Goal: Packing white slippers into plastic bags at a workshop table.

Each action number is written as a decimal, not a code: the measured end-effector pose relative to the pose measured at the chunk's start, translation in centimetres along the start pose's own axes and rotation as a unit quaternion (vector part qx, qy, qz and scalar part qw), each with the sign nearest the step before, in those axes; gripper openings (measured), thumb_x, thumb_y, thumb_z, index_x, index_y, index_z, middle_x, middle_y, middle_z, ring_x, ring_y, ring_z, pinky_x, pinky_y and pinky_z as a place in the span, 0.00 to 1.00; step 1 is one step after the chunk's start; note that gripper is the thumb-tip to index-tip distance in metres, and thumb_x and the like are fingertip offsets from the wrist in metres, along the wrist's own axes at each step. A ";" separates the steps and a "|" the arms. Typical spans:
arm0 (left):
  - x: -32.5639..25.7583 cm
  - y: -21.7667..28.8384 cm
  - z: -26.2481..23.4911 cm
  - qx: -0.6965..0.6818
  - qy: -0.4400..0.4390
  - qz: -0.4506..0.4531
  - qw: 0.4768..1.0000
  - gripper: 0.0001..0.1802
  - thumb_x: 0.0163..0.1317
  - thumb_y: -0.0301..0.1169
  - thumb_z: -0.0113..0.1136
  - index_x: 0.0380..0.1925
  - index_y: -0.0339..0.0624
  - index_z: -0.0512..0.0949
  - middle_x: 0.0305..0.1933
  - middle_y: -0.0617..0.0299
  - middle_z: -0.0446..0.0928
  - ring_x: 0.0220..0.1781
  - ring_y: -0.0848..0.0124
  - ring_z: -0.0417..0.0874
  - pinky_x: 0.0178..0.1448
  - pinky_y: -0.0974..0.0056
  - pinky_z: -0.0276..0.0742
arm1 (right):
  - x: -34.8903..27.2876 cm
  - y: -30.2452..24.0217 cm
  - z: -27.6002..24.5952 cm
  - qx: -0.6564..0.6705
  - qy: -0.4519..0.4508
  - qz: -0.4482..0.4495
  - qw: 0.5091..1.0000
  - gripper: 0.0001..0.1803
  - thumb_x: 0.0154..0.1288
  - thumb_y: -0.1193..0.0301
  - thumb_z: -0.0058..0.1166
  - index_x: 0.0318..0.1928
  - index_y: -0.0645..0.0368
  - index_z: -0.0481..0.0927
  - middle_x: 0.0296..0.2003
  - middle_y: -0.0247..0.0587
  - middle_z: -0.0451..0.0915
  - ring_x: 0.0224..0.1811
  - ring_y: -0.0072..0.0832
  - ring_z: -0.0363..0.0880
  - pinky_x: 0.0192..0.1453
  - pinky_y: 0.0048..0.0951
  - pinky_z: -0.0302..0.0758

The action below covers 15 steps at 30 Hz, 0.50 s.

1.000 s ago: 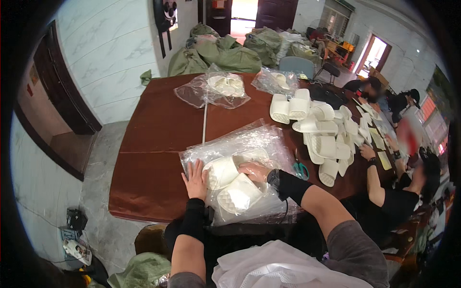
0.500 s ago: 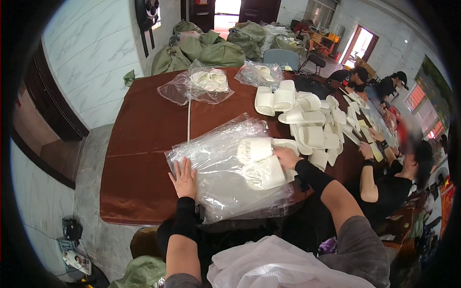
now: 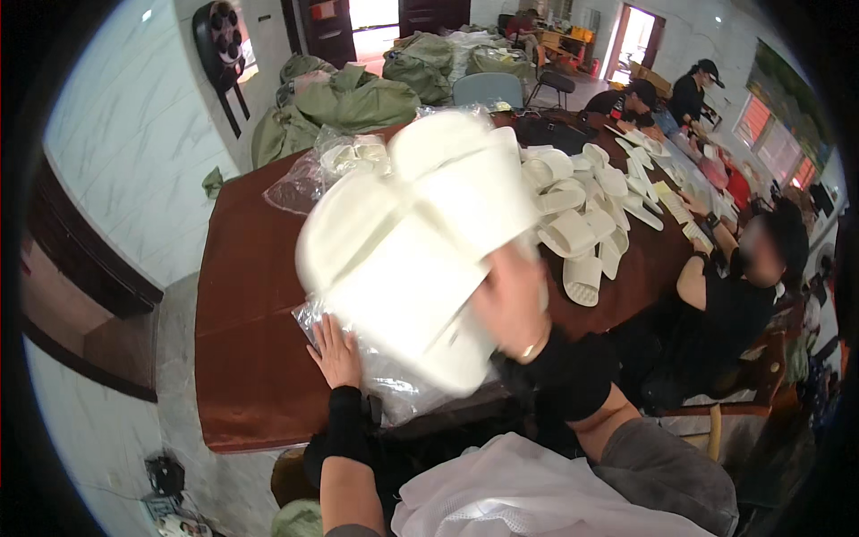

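Raised close in front of me is a pair of white slide slippers [image 3: 404,277], blurred by motion and covering the middle of the table. My right hand [image 3: 514,304] grips them at their right side; some of its fingers are hidden. My left hand [image 3: 335,353] lies flat, fingers stretched, on a stack of clear plastic bags [image 3: 394,394]. Most of that stack is behind the slippers. To the right is a pile of similar white slippers [image 3: 577,231] on the brown-covered table [image 3: 242,358].
At the far side lies a clear bag with slippers [image 3: 291,183] in it. Bulging green sacks [image 3: 358,98] and a grey chair [image 3: 488,89] stand beyond the table. A co-worker in black [image 3: 729,286] sits close on the right; other people work farther off.
My right hand has lifted the pair of slippers off the plastic bags, up toward me and to the left. My left hand stays on the bags. The whole view has shifted slightly.
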State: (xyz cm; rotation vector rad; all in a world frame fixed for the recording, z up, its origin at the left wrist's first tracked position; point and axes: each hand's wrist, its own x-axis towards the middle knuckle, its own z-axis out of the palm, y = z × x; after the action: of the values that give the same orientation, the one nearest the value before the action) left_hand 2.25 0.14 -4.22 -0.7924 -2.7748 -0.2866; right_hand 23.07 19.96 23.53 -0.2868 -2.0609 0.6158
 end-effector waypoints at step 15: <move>-0.1 1.5 -1.6 -0.066 -0.021 -0.025 0.997 0.31 0.71 0.44 0.46 0.72 0.50 0.58 0.78 0.67 0.51 0.80 0.61 0.46 0.75 0.36 0.42 | -9.1 18.5 5.6 -0.132 -0.213 0.181 0.951 0.09 0.58 0.68 0.55 0.34 0.63 0.76 0.33 0.54 0.80 0.38 0.52 0.79 0.43 0.49 0.75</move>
State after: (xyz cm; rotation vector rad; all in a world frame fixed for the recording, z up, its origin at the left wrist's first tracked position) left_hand 3.40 0.92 -2.54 -0.7690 -2.8424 -0.4730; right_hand 22.47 29.94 4.68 -0.7560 -2.5392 0.6606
